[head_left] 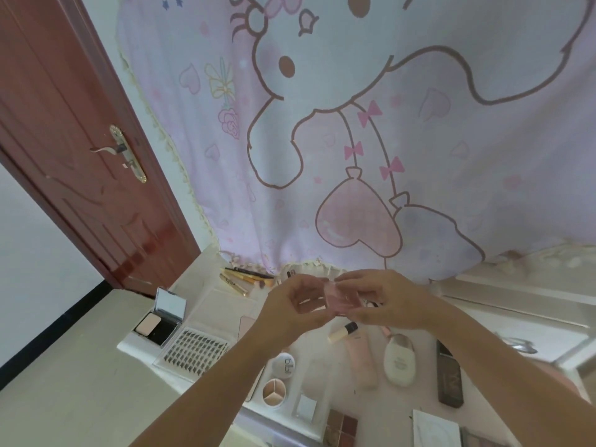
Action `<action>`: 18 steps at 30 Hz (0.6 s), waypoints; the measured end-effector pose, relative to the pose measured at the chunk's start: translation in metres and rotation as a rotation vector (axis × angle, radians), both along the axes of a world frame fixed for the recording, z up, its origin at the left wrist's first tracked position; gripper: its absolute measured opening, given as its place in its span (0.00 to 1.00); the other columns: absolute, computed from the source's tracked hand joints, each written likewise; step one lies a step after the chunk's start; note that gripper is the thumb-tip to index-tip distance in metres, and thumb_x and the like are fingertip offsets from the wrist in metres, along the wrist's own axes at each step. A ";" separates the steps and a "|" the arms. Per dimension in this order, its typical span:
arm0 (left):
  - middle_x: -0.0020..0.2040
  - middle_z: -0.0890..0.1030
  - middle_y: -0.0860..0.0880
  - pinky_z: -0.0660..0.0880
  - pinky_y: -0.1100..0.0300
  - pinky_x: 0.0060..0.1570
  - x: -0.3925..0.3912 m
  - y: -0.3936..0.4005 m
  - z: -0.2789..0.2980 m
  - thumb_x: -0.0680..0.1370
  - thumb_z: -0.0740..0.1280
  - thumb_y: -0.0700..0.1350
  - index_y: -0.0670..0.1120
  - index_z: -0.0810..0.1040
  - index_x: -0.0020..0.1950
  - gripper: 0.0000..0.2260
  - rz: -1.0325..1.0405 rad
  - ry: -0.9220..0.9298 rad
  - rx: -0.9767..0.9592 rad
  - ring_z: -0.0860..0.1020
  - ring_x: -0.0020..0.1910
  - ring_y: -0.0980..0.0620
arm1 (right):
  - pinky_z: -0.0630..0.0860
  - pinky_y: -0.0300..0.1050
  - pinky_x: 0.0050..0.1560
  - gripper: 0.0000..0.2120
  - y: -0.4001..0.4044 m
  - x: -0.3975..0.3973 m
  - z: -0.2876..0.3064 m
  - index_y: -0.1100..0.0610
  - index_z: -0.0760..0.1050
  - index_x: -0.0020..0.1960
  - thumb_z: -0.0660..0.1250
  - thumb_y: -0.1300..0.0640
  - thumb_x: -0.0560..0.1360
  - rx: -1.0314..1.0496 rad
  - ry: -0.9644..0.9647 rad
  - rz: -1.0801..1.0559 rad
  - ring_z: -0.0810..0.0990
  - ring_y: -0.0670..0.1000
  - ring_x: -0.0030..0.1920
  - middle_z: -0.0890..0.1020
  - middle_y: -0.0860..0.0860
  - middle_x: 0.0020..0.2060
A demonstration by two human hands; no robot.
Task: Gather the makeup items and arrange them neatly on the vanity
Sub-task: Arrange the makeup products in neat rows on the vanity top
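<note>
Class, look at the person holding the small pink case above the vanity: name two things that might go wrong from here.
1. Both hands, left and right, hold the pink case in the air; a slip might drop it onto the tubes below.
2. The open compact sits at the vanity edge; a nudge from the left forearm could tip it off.

Reddish-brown door [80, 150] with metal handle [111, 149], pink cartoon curtain [354, 124], white wall [29, 237], beige floor [74, 366]
</note>
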State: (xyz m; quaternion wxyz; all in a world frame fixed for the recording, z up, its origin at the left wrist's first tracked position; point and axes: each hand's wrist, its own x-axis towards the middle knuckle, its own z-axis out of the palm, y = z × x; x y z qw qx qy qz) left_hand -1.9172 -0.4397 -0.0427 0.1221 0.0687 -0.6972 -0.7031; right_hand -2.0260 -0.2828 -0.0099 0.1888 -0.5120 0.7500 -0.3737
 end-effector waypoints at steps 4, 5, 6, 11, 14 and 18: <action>0.46 0.80 0.51 0.76 0.71 0.44 0.001 0.008 -0.006 0.66 0.69 0.25 0.46 0.73 0.43 0.17 0.022 0.047 -0.043 0.81 0.43 0.62 | 0.66 0.18 0.43 0.15 0.003 0.006 -0.007 0.59 0.80 0.55 0.72 0.61 0.68 -0.024 0.054 -0.020 0.74 0.30 0.42 0.79 0.49 0.49; 0.47 0.80 0.51 0.75 0.71 0.45 0.002 0.010 -0.009 0.65 0.71 0.28 0.46 0.73 0.43 0.16 0.023 0.059 -0.046 0.81 0.43 0.62 | 0.66 0.18 0.43 0.15 0.003 0.008 -0.011 0.60 0.80 0.54 0.72 0.61 0.68 -0.033 0.057 -0.025 0.74 0.28 0.41 0.79 0.48 0.48; 0.48 0.79 0.52 0.75 0.71 0.45 0.003 0.011 -0.012 0.62 0.73 0.33 0.47 0.73 0.42 0.16 0.020 0.065 -0.061 0.81 0.43 0.62 | 0.66 0.18 0.42 0.15 0.003 0.008 -0.014 0.61 0.80 0.54 0.73 0.61 0.67 -0.046 0.057 -0.038 0.74 0.26 0.41 0.78 0.46 0.48; 0.48 0.80 0.59 0.74 0.72 0.47 0.008 0.021 -0.022 0.60 0.71 0.42 0.58 0.76 0.43 0.16 -0.058 0.033 -0.104 0.79 0.48 0.64 | 0.69 0.21 0.40 0.15 0.006 0.005 -0.019 0.56 0.80 0.54 0.71 0.58 0.68 -0.038 -0.034 -0.152 0.74 0.30 0.41 0.80 0.42 0.47; 0.47 0.82 0.54 0.76 0.69 0.44 0.005 0.014 -0.031 0.62 0.72 0.36 0.52 0.74 0.47 0.19 -0.054 -0.032 -0.046 0.80 0.47 0.63 | 0.69 0.22 0.35 0.07 0.011 0.004 -0.016 0.43 0.80 0.48 0.66 0.53 0.74 0.026 -0.122 -0.141 0.78 0.32 0.36 0.81 0.32 0.34; 0.45 0.82 0.53 0.78 0.68 0.39 0.010 0.017 -0.055 0.66 0.70 0.26 0.49 0.75 0.47 0.20 -0.049 -0.208 0.003 0.81 0.39 0.62 | 0.78 0.42 0.48 0.17 0.020 -0.003 -0.041 0.63 0.80 0.45 0.58 0.51 0.76 0.137 -0.309 -0.258 0.83 0.51 0.45 0.84 0.54 0.41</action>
